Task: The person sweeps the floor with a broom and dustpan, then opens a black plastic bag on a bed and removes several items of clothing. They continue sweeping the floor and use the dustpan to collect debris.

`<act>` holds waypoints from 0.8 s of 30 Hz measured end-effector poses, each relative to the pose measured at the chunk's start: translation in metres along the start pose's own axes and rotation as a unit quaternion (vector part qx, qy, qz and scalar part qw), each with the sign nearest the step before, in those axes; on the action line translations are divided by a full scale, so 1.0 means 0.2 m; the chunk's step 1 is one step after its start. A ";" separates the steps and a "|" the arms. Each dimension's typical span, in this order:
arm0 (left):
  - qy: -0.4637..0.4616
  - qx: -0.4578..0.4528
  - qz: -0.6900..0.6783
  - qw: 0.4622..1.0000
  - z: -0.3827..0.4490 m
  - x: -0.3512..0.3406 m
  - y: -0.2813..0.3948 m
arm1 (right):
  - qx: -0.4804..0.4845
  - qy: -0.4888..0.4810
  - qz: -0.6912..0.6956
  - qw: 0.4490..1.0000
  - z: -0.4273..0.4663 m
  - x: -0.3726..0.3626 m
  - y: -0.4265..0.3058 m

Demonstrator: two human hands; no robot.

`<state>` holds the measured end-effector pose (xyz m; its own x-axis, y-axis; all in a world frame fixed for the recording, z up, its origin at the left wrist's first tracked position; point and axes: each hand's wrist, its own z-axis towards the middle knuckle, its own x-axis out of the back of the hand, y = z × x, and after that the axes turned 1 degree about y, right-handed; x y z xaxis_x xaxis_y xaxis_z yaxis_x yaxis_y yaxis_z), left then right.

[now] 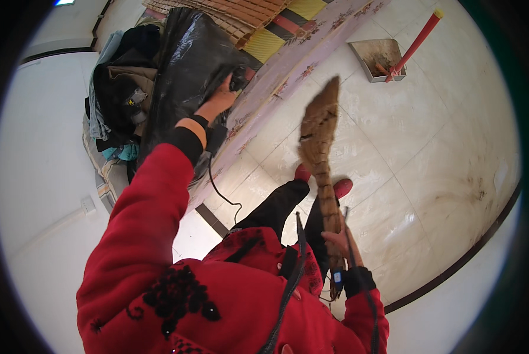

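A short brown broom (322,132) with a bound handle is held in my right hand (342,241), its bristle end pointing away from me above the tiled floor. My left hand (222,99) reaches out to a black plastic sheet or bag (193,57) at the edge of the bed-like platform. Its fingertips are partly hidden in the dark folds, so the grip is unclear. Left of the plastic lies a pile of dark, brown and light blue clothes (127,88). Past the broom, a metal dustpan (375,53) with a red upright handle (417,42) stands on the floor.
A slatted tan mat (247,15) covers a striped yellow, red and black cloth (264,44). The platform's pink floral side (264,95) runs diagonally past me. A black cable (218,190) hangs by my left forearm. Dark smudges mark the floor (450,132) at the right, near the wall's dark skirting (454,270).
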<state>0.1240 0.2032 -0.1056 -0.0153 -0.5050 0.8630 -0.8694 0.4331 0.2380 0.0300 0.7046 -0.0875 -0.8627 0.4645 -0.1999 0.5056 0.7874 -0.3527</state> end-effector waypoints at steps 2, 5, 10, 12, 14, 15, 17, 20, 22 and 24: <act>0.047 -0.020 0.054 0.997 0.10 0.06 -0.09 | 0.082 -0.023 -0.048 0.995 -0.02 -0.06 0.02; 0.065 0.001 0.011 0.998 0.22 0.23 -0.23 | 0.076 -0.091 0.010 0.993 0.04 -0.11 0.04; 0.056 0.003 -0.041 0.998 0.25 0.33 -0.27 | 0.031 0.023 0.025 0.999 0.08 -0.06 0.00; 0.050 0.014 -0.071 0.996 0.24 0.32 -0.24 | 0.105 0.053 0.036 0.992 0.00 -0.05 -0.03; 0.060 0.008 -0.089 0.994 0.21 0.33 -0.23 | 0.159 0.087 0.005 0.983 -0.13 -0.06 -0.06; 0.067 0.011 -0.083 0.994 0.19 0.35 -0.23 | 0.153 0.073 0.009 0.986 -0.18 -0.09 -0.08; 0.066 0.032 -0.125 0.989 0.18 0.39 -0.22 | 0.276 0.041 -0.006 0.960 -0.26 -0.16 -0.10; 0.049 0.062 -0.158 0.984 0.14 0.45 -0.20 | 0.187 -0.068 -0.049 0.979 -0.21 -0.18 -0.14; 0.050 0.048 -0.176 0.982 0.10 0.48 -0.18 | 0.200 -0.075 -0.081 0.974 -0.13 -0.19 -0.16; 0.033 0.063 -0.225 0.972 0.07 0.50 -0.16 | 0.171 -0.053 -0.043 0.983 -0.10 -0.15 -0.18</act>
<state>0.1443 0.1282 -0.0322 0.4096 -0.5708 0.7116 -0.8337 0.0825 0.5460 0.0388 0.6708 -0.0513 -0.9074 0.3423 -0.2440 0.4144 0.6313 -0.6555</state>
